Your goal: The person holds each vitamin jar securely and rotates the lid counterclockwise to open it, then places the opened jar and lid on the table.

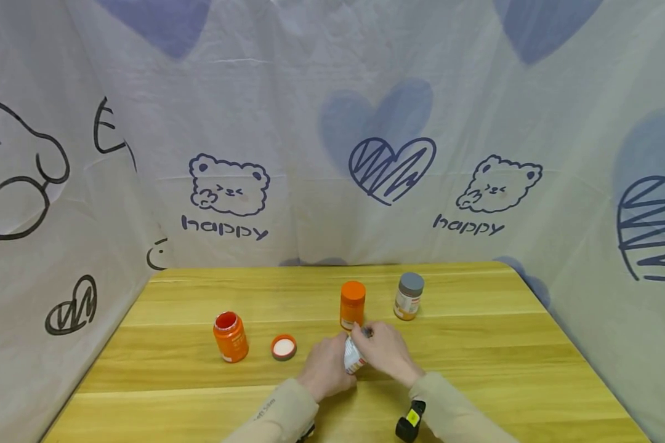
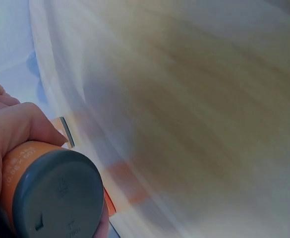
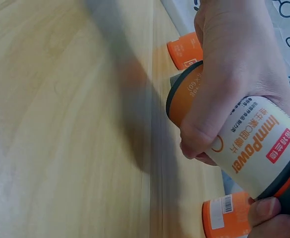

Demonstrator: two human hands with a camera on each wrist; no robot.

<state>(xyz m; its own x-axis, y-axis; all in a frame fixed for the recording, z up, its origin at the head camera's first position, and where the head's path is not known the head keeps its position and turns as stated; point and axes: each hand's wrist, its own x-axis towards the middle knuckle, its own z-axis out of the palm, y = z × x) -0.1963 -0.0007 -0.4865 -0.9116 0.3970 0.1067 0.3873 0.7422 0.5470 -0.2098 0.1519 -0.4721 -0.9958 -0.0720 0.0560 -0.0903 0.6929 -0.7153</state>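
My left hand [image 1: 327, 368] grips the body of a white-and-orange supplement bottle [image 3: 259, 144], held tilted above the table. In the left wrist view the bottle's dark grey base [image 2: 63, 198] faces the camera. At the other end, my right hand [image 1: 385, 349] holds the bottle's dark cap [image 3: 289, 196] between thumb and fingers; an orange band shows beside it. Whether the cap is loose I cannot tell. Just behind the hands stands an orange bottle with an orange lid [image 1: 353, 304].
An uncapped orange bottle [image 1: 231, 341] stands at the left of the wooden table [image 1: 188, 406]. Beside it a cap [image 1: 284, 348] lies with its pale inside up. A grey-lidded bottle [image 1: 409, 296] stands at the back right. Printed cloth [image 1: 310, 123] hangs behind.
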